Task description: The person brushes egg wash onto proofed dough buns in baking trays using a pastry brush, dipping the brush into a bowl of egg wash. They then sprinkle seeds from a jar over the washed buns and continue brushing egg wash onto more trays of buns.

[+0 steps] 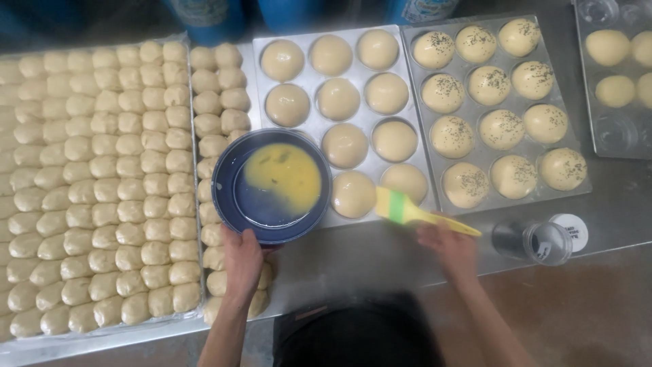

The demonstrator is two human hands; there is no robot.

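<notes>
Nearby, the left hand (242,261) grips the blue bowl (272,185) of slippery beaten egg by its rim; the right hand (448,246) clasps a light brush (414,213) by its handle, at the bun tray (314,81)'s front edge.

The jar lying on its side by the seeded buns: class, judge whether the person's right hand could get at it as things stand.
Probably yes. The jar lies just beside the right hand on bare table, nothing between. But that hand holds the brush, so it isn't free to grasp.
</notes>
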